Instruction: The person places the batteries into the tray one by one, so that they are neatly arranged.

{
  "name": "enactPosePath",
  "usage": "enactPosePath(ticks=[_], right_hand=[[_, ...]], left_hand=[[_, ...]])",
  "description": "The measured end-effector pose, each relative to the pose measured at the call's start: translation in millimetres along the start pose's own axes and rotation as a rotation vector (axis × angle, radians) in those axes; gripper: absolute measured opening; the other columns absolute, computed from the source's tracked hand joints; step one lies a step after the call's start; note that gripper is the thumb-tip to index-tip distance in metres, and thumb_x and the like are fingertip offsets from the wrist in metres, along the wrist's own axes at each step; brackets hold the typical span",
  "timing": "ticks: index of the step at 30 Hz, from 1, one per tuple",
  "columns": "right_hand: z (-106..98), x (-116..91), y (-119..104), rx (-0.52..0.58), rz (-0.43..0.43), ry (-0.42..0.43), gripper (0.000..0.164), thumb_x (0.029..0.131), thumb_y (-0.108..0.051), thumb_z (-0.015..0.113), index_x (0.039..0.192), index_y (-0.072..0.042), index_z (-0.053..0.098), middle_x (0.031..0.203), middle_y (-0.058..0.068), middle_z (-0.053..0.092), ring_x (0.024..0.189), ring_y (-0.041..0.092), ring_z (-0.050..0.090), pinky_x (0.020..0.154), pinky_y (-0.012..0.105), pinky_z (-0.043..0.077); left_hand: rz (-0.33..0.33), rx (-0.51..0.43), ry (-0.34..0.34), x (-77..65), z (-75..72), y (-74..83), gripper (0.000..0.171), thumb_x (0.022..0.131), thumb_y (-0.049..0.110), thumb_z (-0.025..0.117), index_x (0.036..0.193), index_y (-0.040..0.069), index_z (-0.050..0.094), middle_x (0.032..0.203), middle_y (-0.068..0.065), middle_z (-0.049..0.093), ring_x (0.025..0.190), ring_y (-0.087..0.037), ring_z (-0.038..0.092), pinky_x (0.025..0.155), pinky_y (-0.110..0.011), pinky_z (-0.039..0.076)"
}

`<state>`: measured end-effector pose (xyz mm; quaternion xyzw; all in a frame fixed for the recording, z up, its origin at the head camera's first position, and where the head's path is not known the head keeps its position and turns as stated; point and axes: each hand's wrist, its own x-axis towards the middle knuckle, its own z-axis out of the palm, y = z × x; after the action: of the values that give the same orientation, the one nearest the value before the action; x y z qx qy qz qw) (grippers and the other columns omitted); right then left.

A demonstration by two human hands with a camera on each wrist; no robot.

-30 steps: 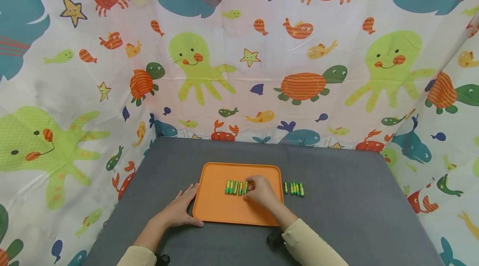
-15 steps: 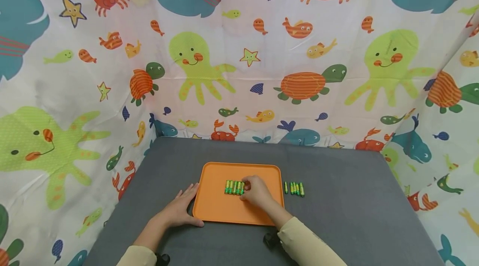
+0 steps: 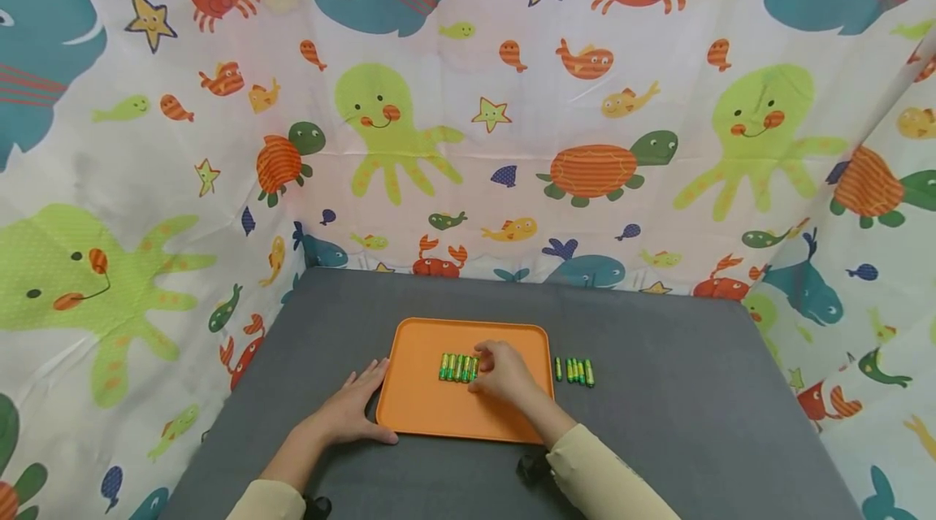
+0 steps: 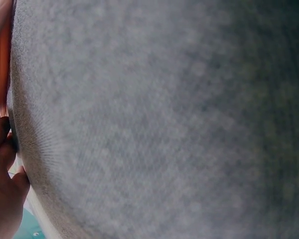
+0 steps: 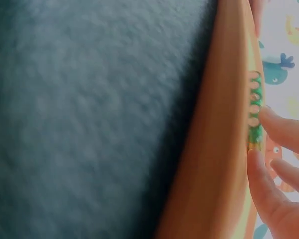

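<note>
An orange tray (image 3: 461,414) lies on the grey table. Inside it, several green-and-yellow batteries (image 3: 453,367) stand side by side in a close row, upper middle of the tray. My right hand (image 3: 508,378) reaches in from the right, thumb and index finger pinching the battery at the row's right end. In the right wrist view the thumb (image 5: 257,172) is at that end of the row of batteries (image 5: 254,94). My left hand (image 3: 351,406) rests at the tray's left edge, fingers spread and thumb near the front left corner.
Just right of the tray, one battery (image 3: 559,369) lies alone, and several more batteries (image 3: 580,371) lie in a group beside it. A cloth (image 3: 439,122) printed with sea animals hangs behind and at both sides of the grey table (image 3: 680,414).
My right hand has moved slightly left, and the batteries in the tray have closed up into a tighter row. The left hand has stayed at the tray's edge.
</note>
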<state>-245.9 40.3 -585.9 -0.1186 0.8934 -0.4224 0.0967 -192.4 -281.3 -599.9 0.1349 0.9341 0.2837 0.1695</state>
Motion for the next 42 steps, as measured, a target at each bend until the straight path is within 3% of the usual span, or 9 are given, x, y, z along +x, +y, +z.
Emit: enactPosePath(ticks=[11,23,28,36,42], right_hand=[[-32.5,-8.7,-1.6,0.064,0.003,0.053,0.066,0.077,-0.011,0.088,0.137,-0.007,0.061,0.131,0.016,0.061,0.106,0.027,0.064,0.077,0.037,0.059],[-82.7,-30.5,32.7,0.047,0.063,0.209,0.06,0.078,-0.016,0.088,0.133,-0.008,0.064,0.128,0.015,0.063,0.108,0.03,0.064,0.074,0.036,0.061],[-106.1,-40.5,50.8,0.007,0.063,0.206,0.06,0.081,-0.021,0.087,0.135,-0.01,0.063,0.131,0.014,0.062,0.113,0.032,0.062,0.075,0.04,0.06],[-132.4,-51.7,89.1,-0.089,0.094,0.147,0.067,0.08,-0.027,0.087,0.139,-0.008,0.06,0.138,0.017,0.059,0.122,0.04,0.059,0.091,0.055,0.055],[-143.8,-62.1,110.8,-0.132,0.088,0.128,0.074,0.074,-0.024,0.091,0.138,-0.006,0.059,0.132,0.023,0.06,0.115,0.041,0.061,0.088,0.057,0.054]], left_hand=[[0.003,-0.003,-0.004,0.0,0.1,-0.1,0.134,0.063,0.066,0.087,0.164,0.014,0.015,0.17,-0.007,0.017,0.157,-0.029,0.012,0.125,-0.06,0.005],[0.001,-0.007,-0.006,0.2,1.2,-0.3,0.135,0.062,0.067,0.086,0.164,0.014,0.014,0.17,-0.006,0.016,0.157,-0.028,0.012,0.125,-0.06,0.006],[0.001,-0.019,-0.005,-0.2,0.4,0.2,0.135,0.062,0.066,0.087,0.164,0.014,0.014,0.17,-0.005,0.016,0.157,-0.028,0.012,0.125,-0.059,0.006],[0.0,-0.019,-0.007,0.8,0.2,-0.9,0.135,0.062,0.066,0.087,0.164,0.014,0.014,0.17,-0.005,0.015,0.157,-0.028,0.012,0.125,-0.06,0.006],[0.001,-0.008,-0.007,0.9,0.5,0.2,0.136,0.062,0.067,0.087,0.164,0.015,0.014,0.17,-0.005,0.015,0.157,-0.028,0.012,0.125,-0.06,0.006]])
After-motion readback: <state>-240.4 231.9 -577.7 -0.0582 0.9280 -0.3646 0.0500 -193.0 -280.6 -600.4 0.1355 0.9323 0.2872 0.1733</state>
